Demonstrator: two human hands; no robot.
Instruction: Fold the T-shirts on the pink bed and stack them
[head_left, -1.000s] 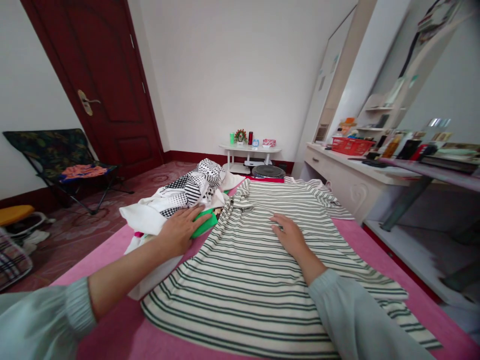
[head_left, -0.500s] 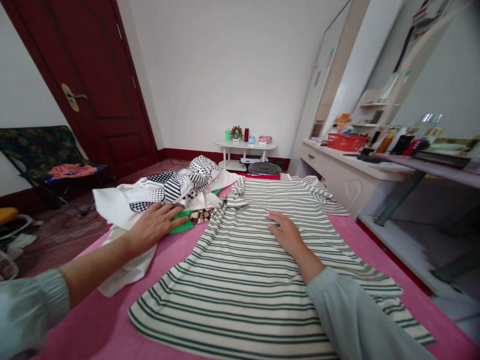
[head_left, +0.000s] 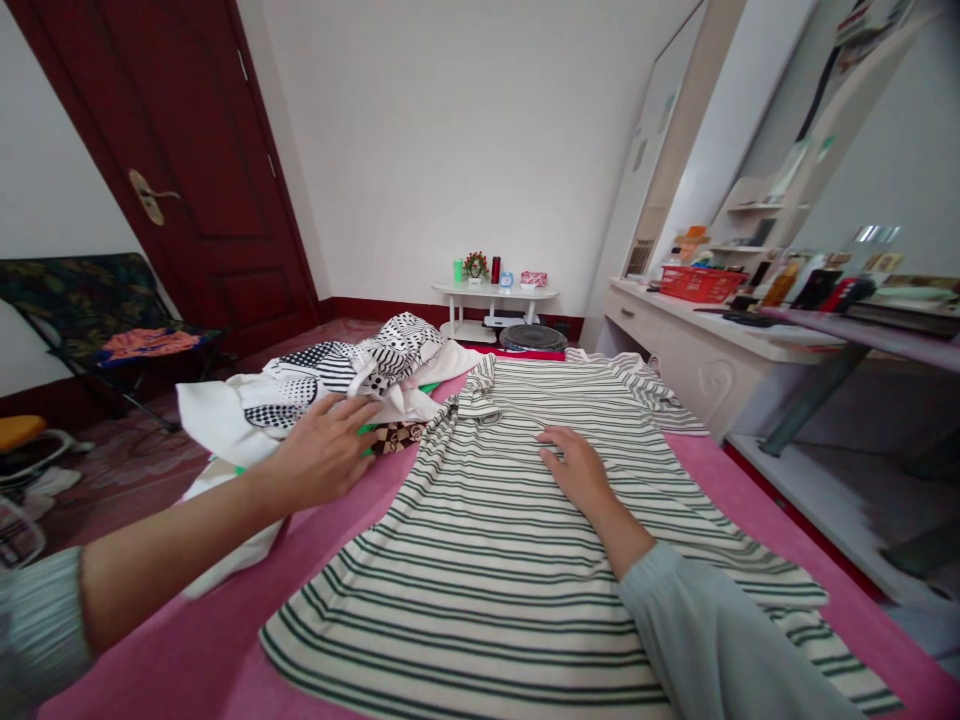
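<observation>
A white shirt with dark green stripes point(head_left: 465, 560) lies spread over a pink cover point(head_left: 345, 540), its sleeves toward the far end. My right hand point(head_left: 577, 468) rests on the shirt's middle, fingers stretched out and holding nothing. Left of the shirt is a heap of clothes point(head_left: 345, 365), white with black dots and stripes. My left hand point(head_left: 326, 450) is at the near edge of that heap, fingers apart; whether the fingertips touch the cloth I cannot tell. A brown patterned cloth point(head_left: 397, 437) and bits of green fabric show beside it.
Ahead stands a low white table point(head_left: 495, 292) with small items. To the right is a dresser point(head_left: 675, 320) holding a red basket point(head_left: 701, 284) and several bottles. At left are a folding chair point(head_left: 90, 320) and a dark red door point(head_left: 172, 160).
My left hand has shifted slightly right and closer to me, off the heap's dotted part. My right hand stays on the striped shirt. The view has moved a little.
</observation>
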